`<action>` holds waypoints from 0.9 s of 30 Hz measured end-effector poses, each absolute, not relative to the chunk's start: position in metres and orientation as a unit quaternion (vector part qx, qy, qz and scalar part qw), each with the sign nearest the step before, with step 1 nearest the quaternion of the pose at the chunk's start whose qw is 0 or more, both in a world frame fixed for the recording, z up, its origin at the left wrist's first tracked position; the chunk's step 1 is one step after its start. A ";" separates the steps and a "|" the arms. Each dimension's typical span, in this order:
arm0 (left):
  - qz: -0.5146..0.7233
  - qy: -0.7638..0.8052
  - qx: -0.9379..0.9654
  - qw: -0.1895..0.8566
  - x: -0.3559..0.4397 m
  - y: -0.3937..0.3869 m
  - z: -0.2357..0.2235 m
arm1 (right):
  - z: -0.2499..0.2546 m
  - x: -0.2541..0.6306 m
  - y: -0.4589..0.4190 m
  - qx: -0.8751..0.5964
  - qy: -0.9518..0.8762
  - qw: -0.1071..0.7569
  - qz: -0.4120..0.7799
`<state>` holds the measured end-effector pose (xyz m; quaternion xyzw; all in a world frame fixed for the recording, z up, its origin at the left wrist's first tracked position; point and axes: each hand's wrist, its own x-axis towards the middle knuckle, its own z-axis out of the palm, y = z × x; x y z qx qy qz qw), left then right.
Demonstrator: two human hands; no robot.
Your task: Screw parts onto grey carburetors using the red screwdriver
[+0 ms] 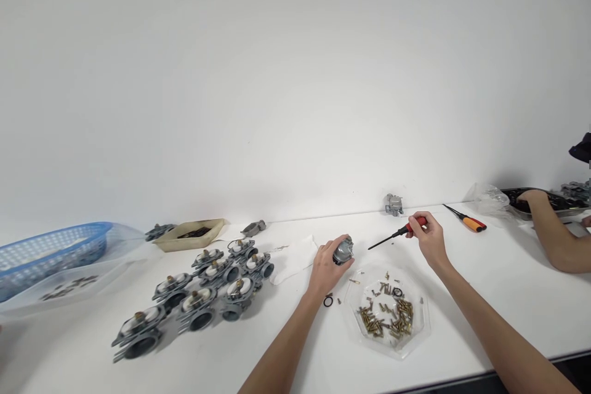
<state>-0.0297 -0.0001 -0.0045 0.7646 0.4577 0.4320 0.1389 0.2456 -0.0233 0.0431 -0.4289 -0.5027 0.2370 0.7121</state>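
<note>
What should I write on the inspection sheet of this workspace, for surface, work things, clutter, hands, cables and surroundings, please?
Surface: white table, many items on it.
Work things: grey part; screwdriver, tip apart from the part; clear tray with brass pieces; eight castings at left.
Clutter: black ring outside the tray; orange-handled tool lying near the wall.
Hands: left hand holds the part; right hand holds the screwdriver.
Cables: nothing seen.
Surroundings: white wall; another person's arm at right.
</note>
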 end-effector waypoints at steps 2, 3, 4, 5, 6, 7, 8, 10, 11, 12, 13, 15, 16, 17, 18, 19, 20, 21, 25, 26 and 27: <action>0.472 0.471 0.725 0.172 -0.029 0.001 -0.004 | 0.043 0.243 -0.024 -0.429 -0.509 0.704 0.247; 0.489 0.479 0.703 0.191 -0.028 0.001 -0.004 | 0.043 0.241 -0.024 -0.429 -0.512 0.701 0.250; 0.503 0.487 0.683 0.209 -0.027 0.001 -0.003 | 0.043 0.240 -0.025 -0.430 -0.516 0.697 0.251; 0.513 0.492 0.666 0.227 -0.027 0.002 -0.002 | 0.043 0.239 -0.025 -0.432 -0.519 0.694 0.251; 0.519 0.495 0.653 0.243 -0.027 0.002 -0.002 | 0.043 0.239 -0.025 -0.434 -0.521 0.692 0.249; 0.521 0.499 0.644 0.256 -0.027 0.002 -0.001 | 0.043 0.239 -0.024 -0.437 -0.521 0.690 0.248; 0.520 0.503 0.638 0.263 -0.027 0.002 0.000 | 0.042 0.239 -0.024 -0.439 -0.521 0.689 0.247; 0.511 0.516 0.638 0.259 -0.028 0.001 0.001 | 0.042 0.239 -0.022 -0.444 -0.519 0.688 0.246; 0.503 0.524 0.641 0.247 -0.029 0.001 0.002 | 0.041 0.240 -0.022 -0.446 -0.517 0.689 0.246; 0.493 0.531 0.648 0.233 -0.031 0.000 0.003 | 0.041 0.240 -0.021 -0.448 -0.515 0.689 0.245; 0.481 0.536 0.658 0.220 -0.032 0.000 0.004 | 0.040 0.240 -0.021 -0.450 -0.514 0.688 0.244; 0.451 0.535 0.686 0.199 -0.034 -0.001 0.006 | 0.040 0.240 -0.021 -0.453 -0.514 0.687 0.242; 0.435 0.529 0.703 0.191 -0.035 -0.001 0.007 | 0.040 0.240 -0.021 -0.454 -0.515 0.686 0.242; 0.421 0.520 0.720 0.184 -0.035 -0.001 0.008 | 0.040 0.239 -0.022 -0.455 -0.516 0.684 0.242; 0.409 0.510 0.735 0.178 -0.036 -0.001 0.009 | 0.041 0.239 -0.022 -0.455 -0.517 0.683 0.243; 0.398 0.503 0.748 0.172 -0.036 -0.001 0.010 | 0.041 0.239 -0.023 -0.455 -0.518 0.682 0.243; 0.388 0.498 0.758 0.166 -0.036 -0.001 0.010 | 0.041 0.239 -0.023 -0.455 -0.519 0.681 0.244; 0.382 0.495 0.764 0.162 -0.036 -0.001 0.010 | 0.041 0.239 -0.023 -0.456 -0.520 0.680 0.244; 0.380 0.488 0.767 0.168 -0.037 -0.002 0.012 | 0.040 0.239 -0.022 -0.462 -0.521 0.677 0.238; 0.379 0.484 0.768 0.177 -0.037 -0.002 0.012 | 0.040 0.239 -0.022 -0.463 -0.521 0.676 0.237; 0.377 0.481 0.769 0.189 -0.038 -0.003 0.013 | 0.040 0.239 -0.022 -0.464 -0.521 0.676 0.236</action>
